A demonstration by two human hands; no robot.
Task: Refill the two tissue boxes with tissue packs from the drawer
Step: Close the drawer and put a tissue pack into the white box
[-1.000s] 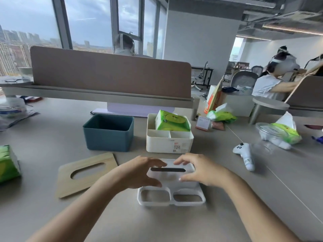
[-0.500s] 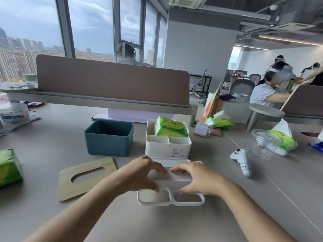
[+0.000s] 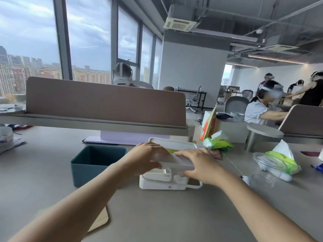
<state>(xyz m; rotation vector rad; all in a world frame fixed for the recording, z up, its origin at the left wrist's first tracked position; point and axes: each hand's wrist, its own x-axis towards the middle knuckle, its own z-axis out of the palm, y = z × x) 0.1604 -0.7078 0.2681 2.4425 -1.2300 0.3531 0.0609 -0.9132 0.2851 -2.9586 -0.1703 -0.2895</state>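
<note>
Both hands hold the white lid [image 3: 176, 163] tilted over the white tissue box [image 3: 162, 185] at the table's middle. My left hand [image 3: 145, 158] grips the lid's left end, my right hand [image 3: 201, 165] its right end. A strip of the green tissue pack [image 3: 172, 151] inside the box shows between my hands. The teal tissue box [image 3: 94, 165] stands open-topped to the left, its inside hidden from here. Its wooden lid [image 3: 101, 219] lies flat near my left forearm, mostly covered by it.
A brown divider panel [image 3: 104, 103] closes the desk's far side. Opened green tissue packs [image 3: 218, 143] [image 3: 281, 159], a clear bowl [image 3: 267, 161] and a white controller [image 3: 246, 179] lie to the right. People sit and stand at desks beyond.
My hands lifted the white lid off the table and carried it forward over the white box, tilting it. The camera tipped upward, so the table objects sit lower in view.
</note>
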